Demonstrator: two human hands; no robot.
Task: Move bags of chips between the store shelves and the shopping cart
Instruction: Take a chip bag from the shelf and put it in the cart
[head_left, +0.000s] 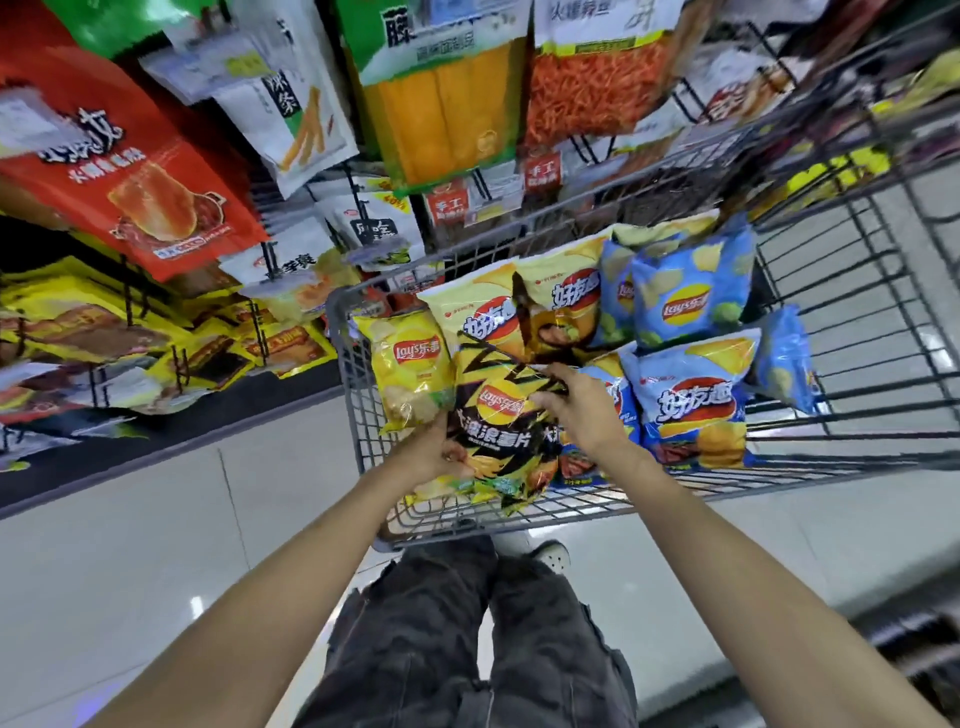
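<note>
The floor (130, 561) is pale, glossy tile with thin grout lines, reflecting the ceiling lights. On the left stands a store rack of dark wire hooks (270, 260) hung with crinkled foil and plastic snack packets: a large red pouch (130, 176), a clear-windowed green bag of yellow strips (441, 98) and a bag of orange shreds (597, 83) above, and flat yellow packets (104, 332) on the lower tier. A black base strip (156, 447) runs along the foot of the rack.

Just beside the rack is the grey wire-mesh shopping cart (857, 291), its basket holding puffy, shiny bags of chips. A yellow Lay's bag (410, 374) stands against the near-left wall, two pale yellow bags with red logos (519, 306) lean behind it, and several light blue bags (691, 301) fill the right side, some upright and one lying lower (696, 410).

The black-and-yellow zigzag Lay's chip bag (498, 431) is at the near end of the basket, in front of the others, apparently lifted slightly. Its long axis runs from the near rim up and away towards the far end, its printed face turned towards the camera.

The left hand (431, 452) grips the bag's lower-left edge, thumb curled over the front. The right hand (576, 400) pinches its upper-right corner, fingers closed on the crumpled foil. Both bare forearms reach in from below, over dark wrinkled trousers (467, 639) and a light shoe (550, 553).
</note>
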